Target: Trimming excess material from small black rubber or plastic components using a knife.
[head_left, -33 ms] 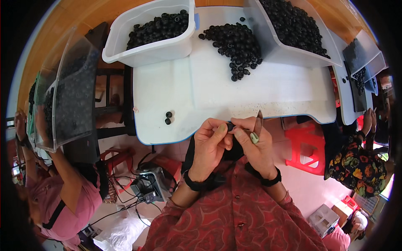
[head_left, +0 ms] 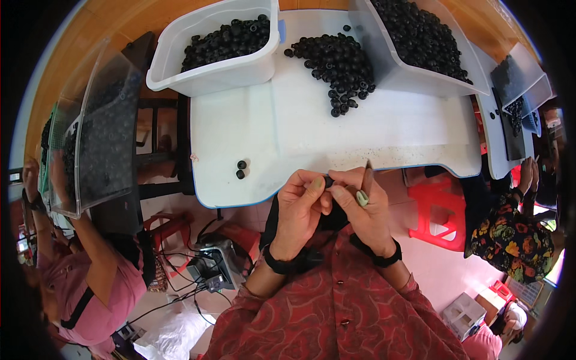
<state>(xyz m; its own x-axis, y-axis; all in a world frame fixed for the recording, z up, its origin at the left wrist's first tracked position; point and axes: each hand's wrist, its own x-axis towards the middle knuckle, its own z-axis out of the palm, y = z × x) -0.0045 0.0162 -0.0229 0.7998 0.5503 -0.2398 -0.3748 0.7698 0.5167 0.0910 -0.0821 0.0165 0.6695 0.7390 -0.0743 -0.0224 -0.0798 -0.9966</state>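
Observation:
At the near table edge, my left hand (head_left: 303, 204) pinches a small black rubber-like ring-shaped part (head_left: 328, 181) between thumb and fingers. My right hand (head_left: 367, 215) meets it from the other side, thumb and forefinger closed at the same part. Tucked in the right hand's fingers is a slim knife-like tool (head_left: 362, 198), its pale green end by the thumb and its dark pointed tip sticking up past the knuckles. How the fingers grip the tool is partly hidden. Two loose black parts (head_left: 241, 169) lie on the white table to the left.
A heap of black parts (head_left: 345, 69) lies mid-table between a white tub (head_left: 231, 71) and a larger translucent bin (head_left: 414, 81), both holding such parts. Co-workers sit at left and right. A red stool (head_left: 441, 210) stands at right; cables (head_left: 192, 288) trail at lower left.
The tool in my right hand has tilted slightly and its tip sits a little lower and further left. The left hand is almost unmoved.

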